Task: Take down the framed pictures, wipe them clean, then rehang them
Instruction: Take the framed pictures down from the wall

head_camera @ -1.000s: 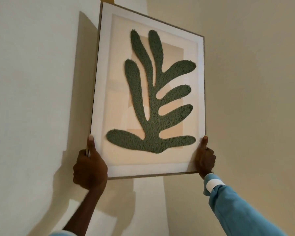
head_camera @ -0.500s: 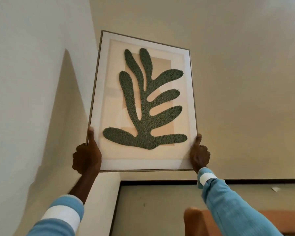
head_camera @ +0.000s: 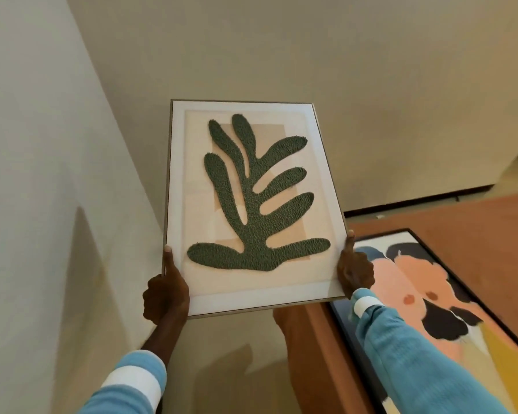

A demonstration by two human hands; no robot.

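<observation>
Holding the leaf picture in the air between left hand and right hand, each clamped on a lower side edge, thumbs up the front. Might tip forward, gripped only low down. Might also strike the second picture lying just below the right hand.

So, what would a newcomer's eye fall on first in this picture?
Most likely the framed picture with a green leaf shape, in the middle of the view, gripped at its lower corners by the left hand and the right hand. Next, the colourful dark-framed picture lying flat on the orange-brown surface at the lower right.
</observation>
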